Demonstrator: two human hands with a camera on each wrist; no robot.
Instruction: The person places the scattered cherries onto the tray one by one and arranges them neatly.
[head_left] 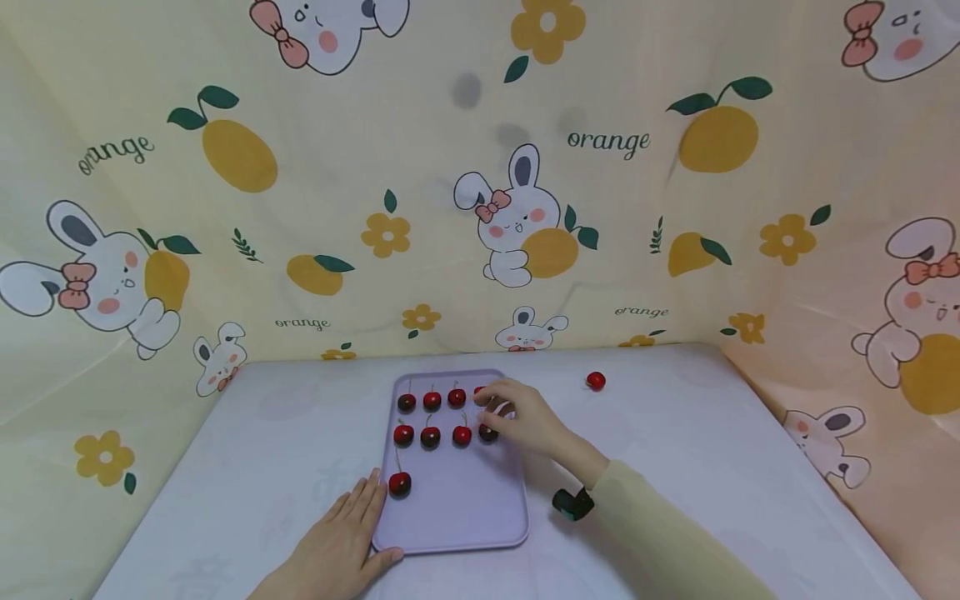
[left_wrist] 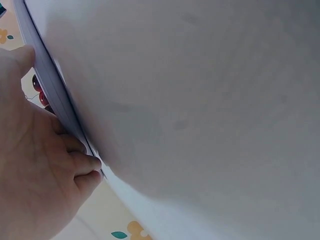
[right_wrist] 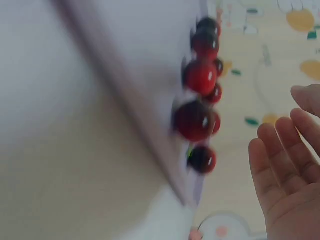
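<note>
A lilac tray (head_left: 457, 521) lies on the table with two rows of dark red cherries, a back row (head_left: 432, 401) and a second row (head_left: 431, 437). One more cherry (head_left: 400, 484) sits alone near its left side. My left hand (head_left: 337, 533) rests along the tray's left edge, fingers straight, thumb at the front corner. Over the right ends of the rows is my right hand (head_left: 528, 417), partly hiding the rightmost back cherry (head_left: 480, 391). In the right wrist view its fingers (right_wrist: 285, 165) are loosely extended, with nothing between them, beside the blurred cherries (right_wrist: 194, 121).
A single red cherry (head_left: 596, 382) lies on the white table (head_left: 645, 425) at the back right, outside the tray. A black wrist camera (head_left: 572, 504) hangs under the right wrist. Printed cloth (head_left: 420, 167) with rabbits and oranges walls the table's back and sides.
</note>
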